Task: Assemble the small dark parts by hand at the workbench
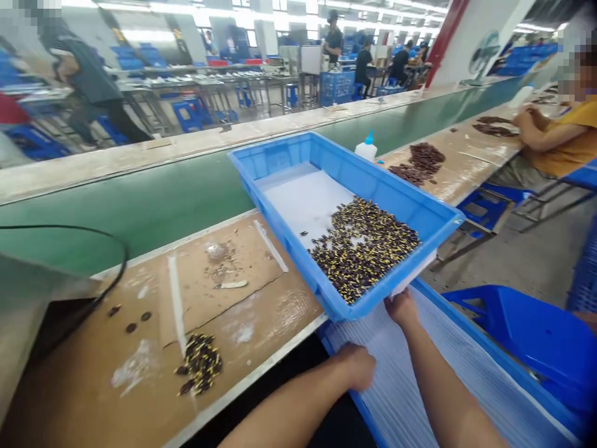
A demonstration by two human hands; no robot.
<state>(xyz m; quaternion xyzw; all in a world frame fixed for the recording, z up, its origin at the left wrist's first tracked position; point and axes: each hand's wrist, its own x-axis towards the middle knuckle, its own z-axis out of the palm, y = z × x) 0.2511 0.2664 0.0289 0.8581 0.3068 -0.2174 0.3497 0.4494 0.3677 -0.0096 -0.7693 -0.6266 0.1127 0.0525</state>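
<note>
My left hand (358, 367) is closed in a fist over the white ribbed sheet (448, 373) that lines a lower blue tray (494, 354). What its fingers hold, if anything, is hidden. My right hand (403, 309) is closed at the edge of a white sheet (414, 274) just under the near right corner of an upper blue tray (291, 249). That upper tray rests tilted across the bench edge, partly above the lower one. Many small dark pieces with yellow marks (368, 249) lie at its near end on a white liner (303, 193).
A small pile of similar pieces (201, 364) sits on the brown bench (261, 323), near taped cardboard (186, 292). Behind runs a green conveyor belt (186, 218). At right are a white bottle (366, 149), brown pieces (424, 158), a blue stool (513, 330) and a seated person (564, 143).
</note>
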